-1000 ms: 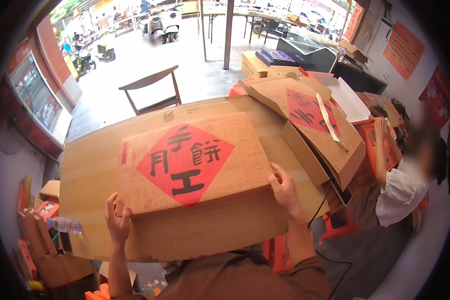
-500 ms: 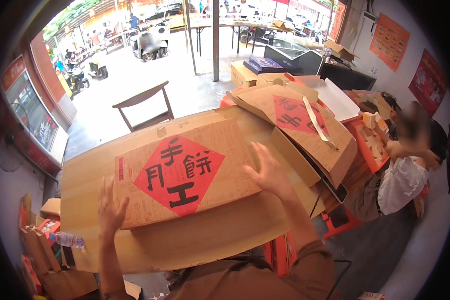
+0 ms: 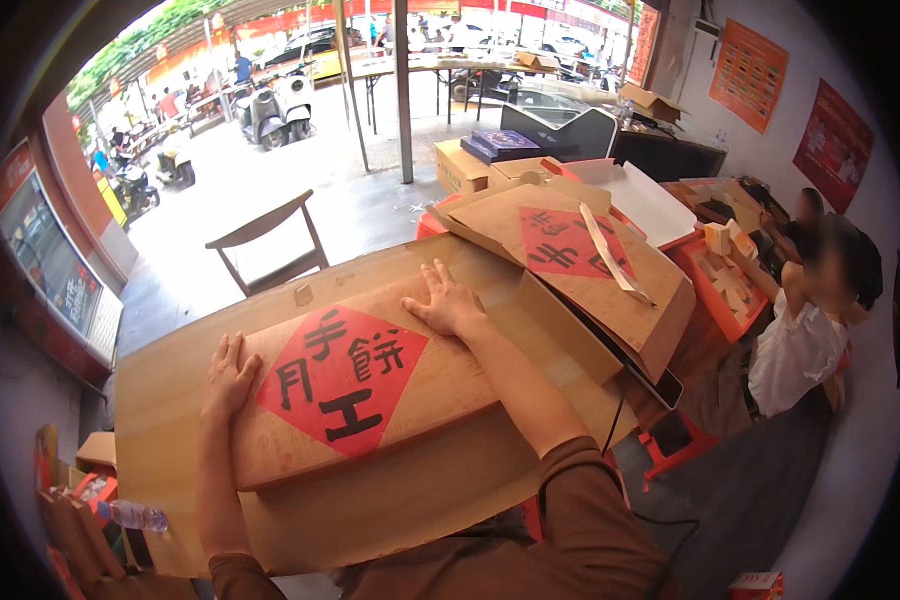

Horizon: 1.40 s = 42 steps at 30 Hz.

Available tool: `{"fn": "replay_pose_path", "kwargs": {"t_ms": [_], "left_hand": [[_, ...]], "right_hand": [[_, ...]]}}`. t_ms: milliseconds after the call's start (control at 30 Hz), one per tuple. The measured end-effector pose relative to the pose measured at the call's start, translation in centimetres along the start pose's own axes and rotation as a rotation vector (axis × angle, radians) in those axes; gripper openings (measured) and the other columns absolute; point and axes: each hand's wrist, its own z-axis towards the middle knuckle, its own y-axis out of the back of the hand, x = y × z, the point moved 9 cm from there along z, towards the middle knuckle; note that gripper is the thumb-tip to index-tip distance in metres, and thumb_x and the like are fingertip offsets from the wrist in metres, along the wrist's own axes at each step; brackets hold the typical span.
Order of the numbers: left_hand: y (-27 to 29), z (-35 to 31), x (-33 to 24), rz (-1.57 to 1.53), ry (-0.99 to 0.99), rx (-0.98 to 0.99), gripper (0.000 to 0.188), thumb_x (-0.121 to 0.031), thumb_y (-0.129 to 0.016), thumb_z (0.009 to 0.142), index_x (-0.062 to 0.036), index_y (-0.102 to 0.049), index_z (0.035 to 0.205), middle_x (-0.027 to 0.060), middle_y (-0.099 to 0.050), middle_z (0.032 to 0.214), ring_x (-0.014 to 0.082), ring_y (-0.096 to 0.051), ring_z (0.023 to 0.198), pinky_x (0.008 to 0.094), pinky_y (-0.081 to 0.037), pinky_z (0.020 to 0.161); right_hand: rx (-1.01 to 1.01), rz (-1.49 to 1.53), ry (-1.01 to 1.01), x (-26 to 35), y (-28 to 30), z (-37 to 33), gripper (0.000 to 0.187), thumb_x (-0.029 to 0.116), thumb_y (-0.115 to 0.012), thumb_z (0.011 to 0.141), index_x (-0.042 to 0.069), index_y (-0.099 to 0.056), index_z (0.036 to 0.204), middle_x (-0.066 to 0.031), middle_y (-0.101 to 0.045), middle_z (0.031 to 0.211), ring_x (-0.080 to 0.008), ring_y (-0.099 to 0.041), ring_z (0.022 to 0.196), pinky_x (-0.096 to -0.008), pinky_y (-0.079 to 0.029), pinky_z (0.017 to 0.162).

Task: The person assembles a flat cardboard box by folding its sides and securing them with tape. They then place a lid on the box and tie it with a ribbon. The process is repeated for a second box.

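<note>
A large flat brown cardboard box point(image 3: 450, 400) lies on the light wooden table point(image 3: 170, 480) before me. On its lid is a red diamond label point(image 3: 395, 365) with black brush characters. My left hand point(image 3: 230, 377) rests over the lid's left side, fingers stretched out and apart. Toward the far right edge of the same lid, my right hand point(image 3: 444, 302) lies flat with its fingers spread. Neither hand holds anything. To the right sits a similar brown carton point(image 3: 660, 320), its lid slightly askew, with a pale strip point(image 3: 608, 255) across its red label.
A wooden chair point(image 3: 270, 240) stands beyond the table. A plastic bottle point(image 3: 135, 515) lies at the near left corner by stacked cartons point(image 3: 80, 520). At right, a person point(image 3: 805, 350) sits near a red tray point(image 3: 745, 325) of small boxes. A phone point(image 3: 668, 390) lies beside the right carton.
Both hands have come inward from beside the box onto its lid; the right one has moved left and farther away. The view has shifted slightly.
</note>
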Motion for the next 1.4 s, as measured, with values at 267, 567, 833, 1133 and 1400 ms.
{"fn": "replay_pose_path", "kwargs": {"t_ms": [267,567,833,1133,1400], "left_hand": [[0.3,-1.6,-0.6,0.059,0.037,0.020,0.071,-0.056,-0.058,0.100,-0.0174,-0.049,0.158,0.0270,-0.035,0.167,0.0492,-0.045,0.145,0.0515,-0.038,0.121],[1.4,-3.0,0.0,-0.042,0.060,0.011,0.082,-0.064,-0.062,0.095,-0.0158,-0.048,0.159,0.0270,-0.036,0.165,0.0465,-0.050,0.142,0.0494,-0.043,0.117],[2.6,-9.1,2.0,-0.111,0.102,0.109,0.099,-0.058,-0.071,0.092,-0.0145,-0.025,0.168,0.0299,-0.018,0.171,0.0481,-0.027,0.156,0.0508,-0.033,0.124],[2.6,-14.0,0.6,-0.200,0.131,0.189,0.092,-0.057,-0.068,0.094,-0.0134,-0.031,0.167,0.0253,-0.024,0.171,0.0432,-0.033,0.155,0.0464,-0.034,0.124],[3.8,-14.2,-2.0,0.236,-0.032,0.050,0.089,-0.067,-0.057,0.096,-0.0175,-0.034,0.166,0.0272,-0.023,0.171,0.0448,-0.019,0.159,0.0554,-0.018,0.129]], "right_hand": [[-0.036,-0.355,0.375,6.1,-2.3,-2.5,0.085,0.070,-0.052,0.097,0.022,-0.037,0.165,-0.0178,-0.025,0.173,-0.0378,-0.023,0.159,-0.0591,-0.013,0.129],[0.022,-0.240,0.642,9.2,-4.4,-5.9,0.085,0.071,-0.056,0.094,0.020,-0.045,0.161,-0.0221,-0.029,0.170,-0.0393,-0.022,0.159,-0.0573,-0.013,0.130],[0.053,-0.273,0.238,1.3,0.8,-12.5,0.094,0.068,-0.066,0.090,0.014,-0.041,0.162,-0.0271,-0.025,0.170,-0.0440,-0.029,0.155,-0.0531,-0.028,0.125],[-0.026,-0.159,0.198,0.9,-1.0,-14.7,0.097,0.063,-0.071,0.087,0.015,-0.037,0.164,-0.0248,-0.021,0.173,-0.0474,-0.039,0.150,-0.0503,-0.039,0.120],[-0.073,-0.430,0.261,2.6,-0.7,-14.4,0.094,0.068,-0.064,0.089,0.015,-0.040,0.163,-0.0232,-0.026,0.171,-0.0432,-0.021,0.159,-0.0599,-0.015,0.128]]}}
